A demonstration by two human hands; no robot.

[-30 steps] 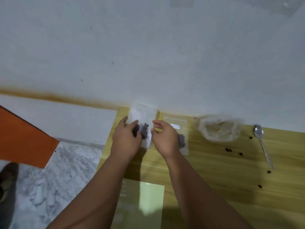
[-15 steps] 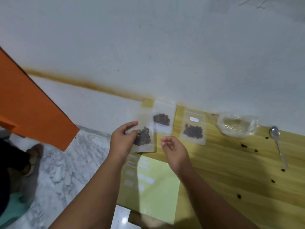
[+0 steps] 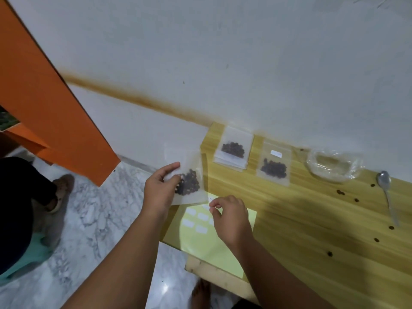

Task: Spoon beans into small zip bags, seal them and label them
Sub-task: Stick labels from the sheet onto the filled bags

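My left hand (image 3: 160,190) pinches a small clear zip bag of dark beans (image 3: 188,178) and holds it up off the table's left edge. My right hand (image 3: 229,217) hovers over a pale yellow label sheet (image 3: 234,248) with several white stickers, thumb and forefinger curled close together at a sticker; whether it holds one I cannot tell. Two more bean bags lie against the wall: one without a label (image 3: 233,150) on a small stack, and one with a white label (image 3: 274,166).
The wooden table (image 3: 312,230) carries a crumpled clear plastic bag (image 3: 334,163), a metal spoon (image 3: 386,192) at the right and several loose beans (image 3: 340,192). An orange panel (image 3: 44,103) stands at left. Another person's foot (image 3: 60,190) rests on the marble floor.
My left hand has lifted one bean bag away from the others toward the left edge. My right hand has let go of it and moved down onto the label sheet.
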